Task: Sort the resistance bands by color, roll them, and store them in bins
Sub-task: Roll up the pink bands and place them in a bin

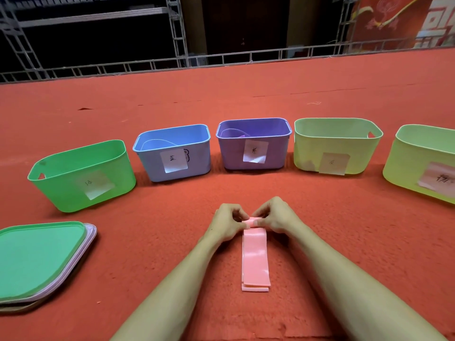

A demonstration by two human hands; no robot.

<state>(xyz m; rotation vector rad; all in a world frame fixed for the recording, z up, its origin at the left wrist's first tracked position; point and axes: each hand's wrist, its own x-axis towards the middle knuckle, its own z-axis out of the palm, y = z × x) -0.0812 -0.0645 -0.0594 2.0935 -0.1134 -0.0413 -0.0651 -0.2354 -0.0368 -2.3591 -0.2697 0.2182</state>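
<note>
Pink resistance band [254, 257] is laid flat on the red carpet [147, 242], at its near side, before the purple bin [231, 156]. Its far end, partly rolled, is pinched by curled fingers of the left hand [227, 223] and right hand [277, 219].

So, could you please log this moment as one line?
phase: rolling | left hand, right hand: pinch far end of pink band | rest flat on carpet

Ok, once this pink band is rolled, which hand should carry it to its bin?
Right, probably. The pale green plastic bin with the pink label stands far right in the row, on the right hand's side; the left hand would have to cross over. Both pinch the flat pink elastic band.
</note>
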